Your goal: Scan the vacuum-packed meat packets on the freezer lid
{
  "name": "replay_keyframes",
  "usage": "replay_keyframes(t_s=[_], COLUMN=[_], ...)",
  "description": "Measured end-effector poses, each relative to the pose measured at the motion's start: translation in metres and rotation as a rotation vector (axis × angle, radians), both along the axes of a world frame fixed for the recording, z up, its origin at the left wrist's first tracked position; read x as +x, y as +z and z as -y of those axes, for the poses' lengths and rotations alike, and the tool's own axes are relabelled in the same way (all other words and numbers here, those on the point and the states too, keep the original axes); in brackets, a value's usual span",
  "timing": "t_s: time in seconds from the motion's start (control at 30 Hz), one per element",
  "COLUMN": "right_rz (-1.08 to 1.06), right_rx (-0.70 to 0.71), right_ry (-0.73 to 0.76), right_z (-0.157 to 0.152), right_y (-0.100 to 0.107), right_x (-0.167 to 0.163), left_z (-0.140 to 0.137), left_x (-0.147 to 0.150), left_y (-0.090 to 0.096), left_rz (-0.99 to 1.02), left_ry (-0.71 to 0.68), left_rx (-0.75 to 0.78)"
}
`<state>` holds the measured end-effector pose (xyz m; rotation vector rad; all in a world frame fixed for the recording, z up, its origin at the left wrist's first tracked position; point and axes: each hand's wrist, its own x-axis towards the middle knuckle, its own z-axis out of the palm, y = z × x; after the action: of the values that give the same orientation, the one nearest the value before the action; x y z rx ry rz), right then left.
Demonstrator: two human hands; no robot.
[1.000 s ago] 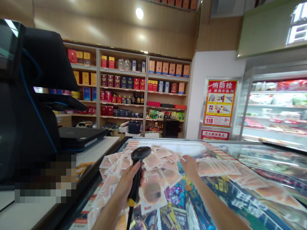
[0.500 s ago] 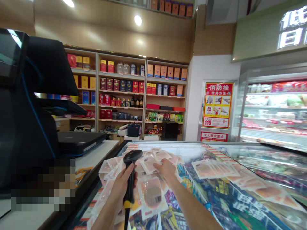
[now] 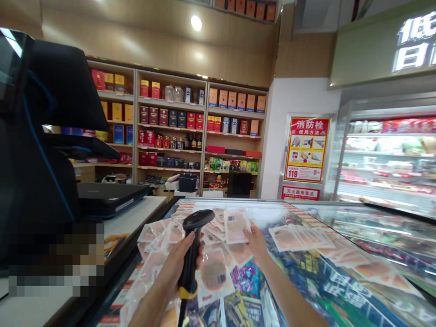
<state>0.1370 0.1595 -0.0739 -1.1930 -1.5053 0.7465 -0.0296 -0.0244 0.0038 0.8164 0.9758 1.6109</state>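
Observation:
My left hand (image 3: 184, 256) is wrapped round the handle of a black barcode scanner (image 3: 198, 220) with a yellow band near its cord. Its head points up and to the right. My right hand (image 3: 256, 240) pinches the right edge of a clear, flat food packet (image 3: 236, 226), which is raised with a label facing me. Below and left of it, more such packets lie overlapping on the glass freezer top (image 3: 269, 207). One packet (image 3: 214, 272) lies face up just right of the scanner, showing a round orange-brown item and a barcode label.
A fanned row of similar packets (image 3: 299, 238) lies on the glass to the right. At the left stand a black checkout terminal (image 3: 68, 86) and a flat black cash drawer (image 3: 111, 197). Shelves of boxed goods (image 3: 170, 118) line the back wall; a lit chiller (image 3: 388, 154) stands right.
My right hand has lifted a packet from the pile and moved it slightly right and more upright. The scanner in my left hand has shifted a little right, turning towards the packet.

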Motion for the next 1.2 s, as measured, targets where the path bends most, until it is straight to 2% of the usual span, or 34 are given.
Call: replay_keyframes(t_s=[0.13, 0.3, 0.57, 0.77, 0.87, 1.03, 1.2], right_rz=[-0.240, -0.300, -0.326, -0.302, -0.201, 0.133, 0.506], right_rx=[-0.084, -0.100, -0.103, -0.093, -0.084, -0.009, -0.102], right_ry=[-0.030, -0.013, 0.017, 0.010, -0.055, -0.320, -0.528], right_z=[-0.004, -0.003, -0.005, 0.002, 0.004, -0.010, -0.014], right_y=[-0.015, -0.017, -0.020, -0.014, -0.010, 0.000, 0.012], right_x=[0.035, 0.044, 0.044, 0.042, 0.045, 0.071, 0.103], left_z=[0.001, 0.003, 0.001, 0.000, 0.000, -0.002, -0.005], left_x=[0.014, 0.027, 0.025, 0.027, 0.029, 0.029, 0.029], left_y=[-0.007, -0.015, -0.018, -0.020, -0.017, -0.016, -0.018], left_rz=[-0.060, -0.107, -0.129, -0.164, -0.147, -0.142, -0.138], left_ry=[-0.148, -0.273, -0.303, -0.305, -0.239, -0.142, -0.099], left_rx=[-0.007, 0.000, 0.010, -0.002, -0.027, 0.002, -0.019])
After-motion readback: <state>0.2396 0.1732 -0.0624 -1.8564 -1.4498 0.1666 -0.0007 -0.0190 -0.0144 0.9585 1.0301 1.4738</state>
